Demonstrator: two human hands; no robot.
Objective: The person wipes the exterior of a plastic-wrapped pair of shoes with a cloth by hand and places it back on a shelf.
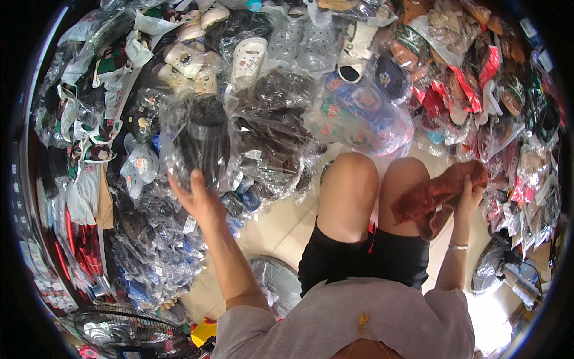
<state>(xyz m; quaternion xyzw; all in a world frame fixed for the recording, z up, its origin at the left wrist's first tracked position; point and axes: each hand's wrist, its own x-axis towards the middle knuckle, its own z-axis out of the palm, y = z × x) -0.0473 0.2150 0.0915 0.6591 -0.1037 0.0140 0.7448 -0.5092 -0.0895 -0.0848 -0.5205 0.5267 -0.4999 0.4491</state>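
Observation:
My left hand (202,199) is stretched out with thumb and fingers apart, at the lower edge of a clear plastic bag (202,134) holding dark footwear. Whether its fingertips touch the plastic cannot be told. My right hand (470,197) grips a reddish-brown plush cloth (432,195), which lies over my right thigh and hangs down beside it. To the right of the dark footwear are more bags of dark brown shoes (273,134). A white clog with charms (249,60) sits above them in its own wrapping.
Bagged footwear is heaped all around me. A large bag of blue patterned items (363,112) rests before my knees. A floor fan (125,330) stands at lower left, and a plastic-lined bin (278,278) is by my left hip. Wrapped sandals (462,85) crowd the right side.

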